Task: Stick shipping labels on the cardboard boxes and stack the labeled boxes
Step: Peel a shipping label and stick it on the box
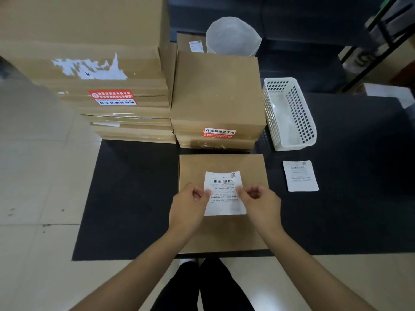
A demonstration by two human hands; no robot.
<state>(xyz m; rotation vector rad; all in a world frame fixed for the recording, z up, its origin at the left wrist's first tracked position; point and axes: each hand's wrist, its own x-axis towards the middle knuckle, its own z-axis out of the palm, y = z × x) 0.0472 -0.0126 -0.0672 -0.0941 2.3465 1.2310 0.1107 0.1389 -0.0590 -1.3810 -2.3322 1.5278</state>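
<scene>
Flat square cardboard box (223, 203), matte brown kraft, lies on a black felt-like mat (134, 198), reaching the mat's near edge. Over its top face: a shipping label (224, 194), white rectangular paper, barcode near the far end, small QR mark at the far right corner. Far edge of the label curls up slightly; cannot tell how much of it is stuck down.

Left hand (190, 207) pinches the label's left edge between thumb and curled fingers. Right hand (260, 203) pinches the right edge the same way. Both forearms bare.

Right of the box, on the mat: a small stack of spare labels (301, 176), white, printed, edges slightly fanned.

Beyond those, toward the mat's far right: white plastic basket (289, 113), oblong, perforated walls, tilted.

Far edge of the mat, directly behind the box: low stack of flat boxes (217, 97), smooth brown top, red-and-white sticker on the near side. To its left: taller stack of boxes (112, 90), glossy tape bands, torn white label remnants, red sticker.

Behind the low stack: a rounded roll of white foam wrap (233, 37).

Pale glossy floor tiles (33, 176) to the left of the mat.
</scene>
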